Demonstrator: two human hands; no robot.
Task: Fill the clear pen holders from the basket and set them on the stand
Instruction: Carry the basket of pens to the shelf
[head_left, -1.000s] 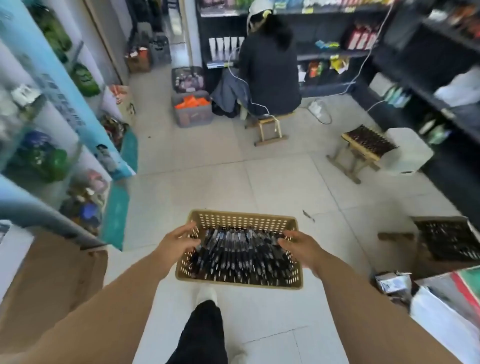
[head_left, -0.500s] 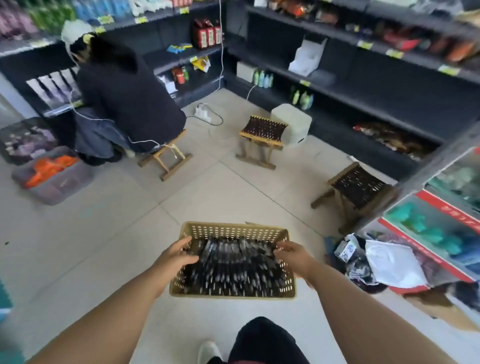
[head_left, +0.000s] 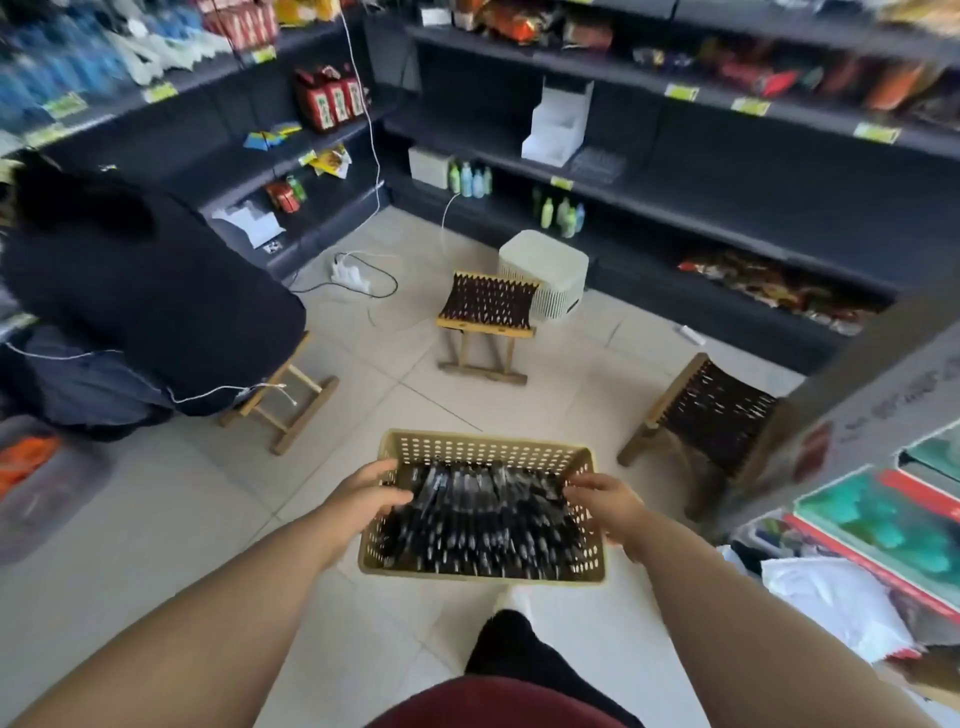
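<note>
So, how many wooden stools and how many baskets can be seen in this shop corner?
Wooden stools: 3 (left stool, middle stool, right stool)
Baskets: 2 (tan basket, white basket)
Total: 5

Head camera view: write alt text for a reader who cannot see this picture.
The left hand and right hand hold a tan basket of black pens above a tiled floor. Woven stools and dark shelves lie ahead; a seated person is at left.
</note>
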